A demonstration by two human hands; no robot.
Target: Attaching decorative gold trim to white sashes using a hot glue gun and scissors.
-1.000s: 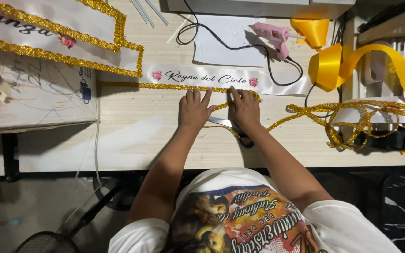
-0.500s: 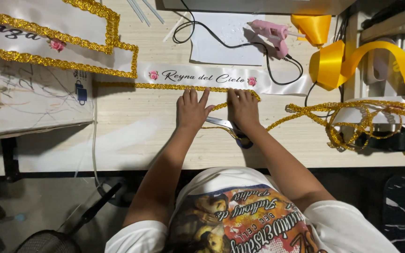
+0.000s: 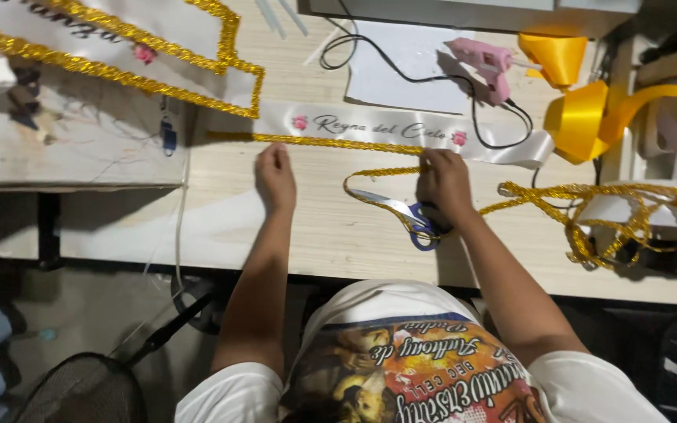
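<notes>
Gold braid trim (image 3: 331,142) is being pressed flat along the near edge of the white sash (image 3: 401,129) on the counter (image 3: 315,227) by the left hand (image 3: 276,176) and the right hand (image 3: 442,178), both laid open with fingers together. The left stretch appears attached; the right stretch is being left untrimmed, with loose braid (image 3: 589,205) trailing right and scissors (image 3: 401,211) lying beside the right hand.

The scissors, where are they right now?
In the head view, the scissors lie on the wooden table, partly under the right hand, beside the gold trim.

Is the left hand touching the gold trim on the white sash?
Touching. The head view shows the left hand with its fingertips pressed on the gold trim along the lower edge of the white sash; no gap shows.
</notes>
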